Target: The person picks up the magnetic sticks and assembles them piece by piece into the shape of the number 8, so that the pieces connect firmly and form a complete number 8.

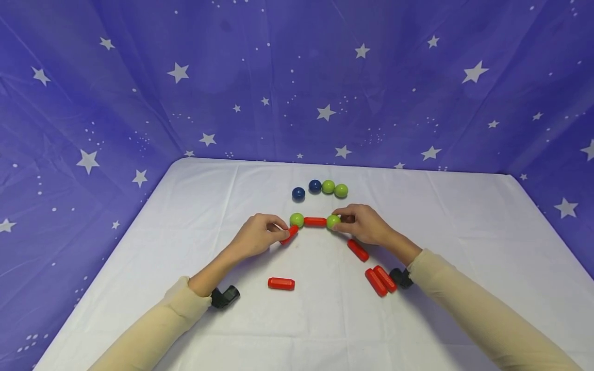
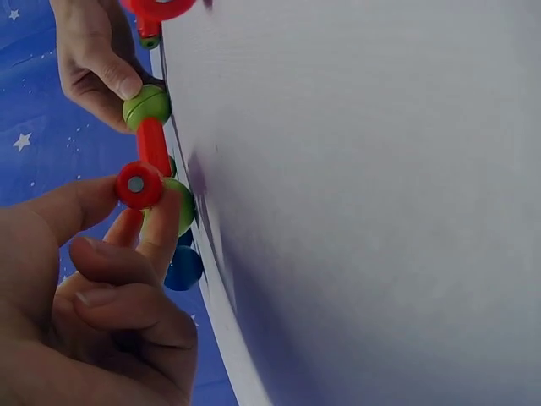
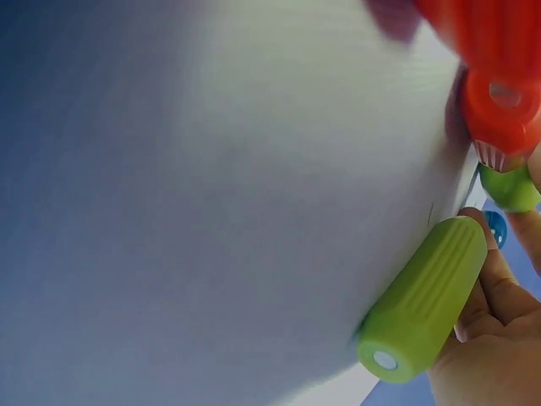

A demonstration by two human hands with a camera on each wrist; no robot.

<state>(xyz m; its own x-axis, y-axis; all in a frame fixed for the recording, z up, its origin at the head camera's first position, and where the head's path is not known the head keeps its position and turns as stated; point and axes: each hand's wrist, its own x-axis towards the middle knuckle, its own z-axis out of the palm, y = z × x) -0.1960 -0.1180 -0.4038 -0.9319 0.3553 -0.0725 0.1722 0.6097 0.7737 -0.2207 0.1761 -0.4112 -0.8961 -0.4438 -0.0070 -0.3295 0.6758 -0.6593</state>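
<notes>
My left hand (image 1: pixel 262 235) pinches a red magnetic rod (image 1: pixel 290 235) between thumb and index finger. The rod's far end meets a green ball (image 1: pixel 297 220); its silver magnet end (image 2: pixel 136 183) faces the left wrist camera. A second red rod (image 1: pixel 315 221) runs from this ball to another green ball (image 1: pixel 333 222). My right hand (image 1: pixel 364 224) grips that second ball with thumb and fingertips. In the right wrist view, a ribbed green rod (image 3: pixel 423 304) shows right beside my right hand; the head view hides it.
Behind the hands are two blue balls (image 1: pixel 298 194) and two green balls (image 1: pixel 335 188). Loose red rods lie nearer: one at front left (image 1: pixel 281 284), one below the right hand (image 1: pixel 358 250), and a side-by-side pair (image 1: pixel 380 281) by the right wrist's black camera (image 1: pixel 401 278).
</notes>
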